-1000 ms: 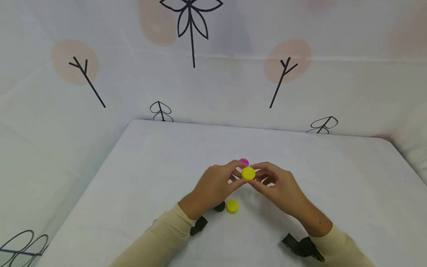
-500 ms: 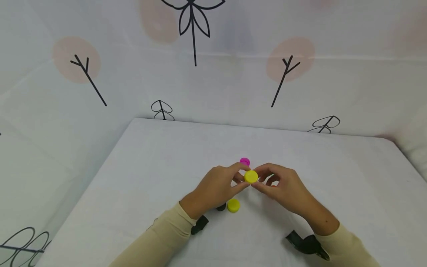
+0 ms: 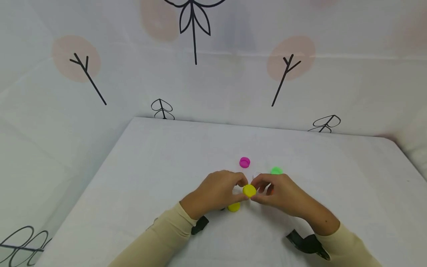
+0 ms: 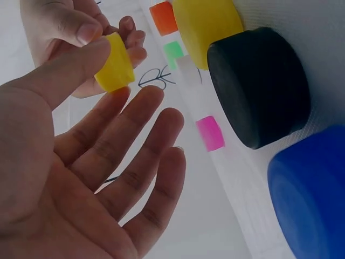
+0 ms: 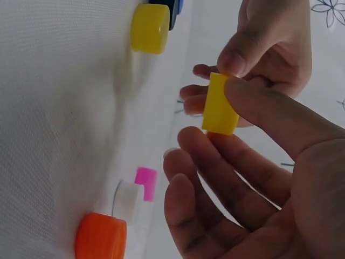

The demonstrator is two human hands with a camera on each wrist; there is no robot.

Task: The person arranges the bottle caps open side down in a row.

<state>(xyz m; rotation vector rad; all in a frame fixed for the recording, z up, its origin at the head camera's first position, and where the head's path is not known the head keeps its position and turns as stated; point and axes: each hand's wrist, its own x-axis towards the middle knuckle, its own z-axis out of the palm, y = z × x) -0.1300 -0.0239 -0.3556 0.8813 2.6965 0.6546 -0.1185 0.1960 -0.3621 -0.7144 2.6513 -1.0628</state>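
A yellow bottle cap [image 3: 249, 190] is held above the table between both hands. My left hand [image 3: 218, 193] pinches one side of it with thumb and forefinger; the other fingers fan out loosely in the left wrist view. From the opposite side my right hand [image 3: 285, 194] pinches the same cap, as the right wrist view [image 5: 220, 103] confirms with the cap's side showing. Under the left hand lies a second yellow cap [image 3: 234, 207], with a black cap [image 4: 259, 89] and a blue cap [image 4: 312, 199] beside it.
Beyond the hands lie a pink cap [image 3: 245, 162] and a green cap [image 3: 276, 170]. A white cap [image 5: 128, 202] and an orange cap [image 5: 101, 236] sit near the right hand. Dark straps [image 3: 307, 244] hang at the wrists. A patterned cloth wall [image 3: 220, 85] borders the white table [image 3: 150, 155].
Both hands have come down and nearer with the yellow cap between them. The pink cap is now fully visible, and the green cap and part of an orange one have come into sight.
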